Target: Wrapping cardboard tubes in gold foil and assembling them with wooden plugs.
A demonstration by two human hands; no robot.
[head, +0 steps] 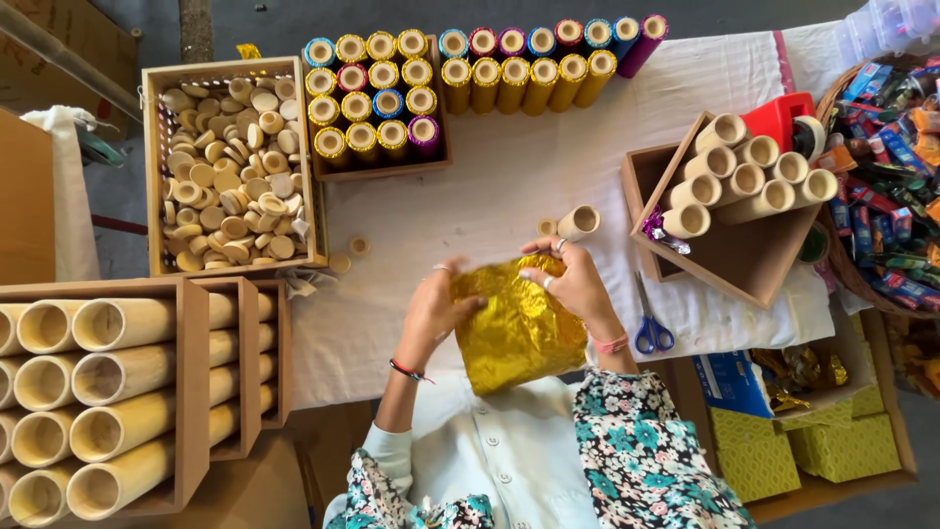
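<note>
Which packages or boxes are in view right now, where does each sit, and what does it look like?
Gold foil wrap: centre, crinkled, held by left hand and right hand.
Blue carton: lower right, flat, rectangular.
Yellow boxes: lower right, patterned, squarish.
Small packets: far right basket, mixed blue, red, green.
Wrapped tubes: top centre, in a tray, gold and coloured foil.

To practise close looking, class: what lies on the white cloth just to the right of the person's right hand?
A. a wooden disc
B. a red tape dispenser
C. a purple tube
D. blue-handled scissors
D: the blue-handled scissors lie on the white cloth beside the right hand, which holds the gold foil sheet together with the left hand.
</note>
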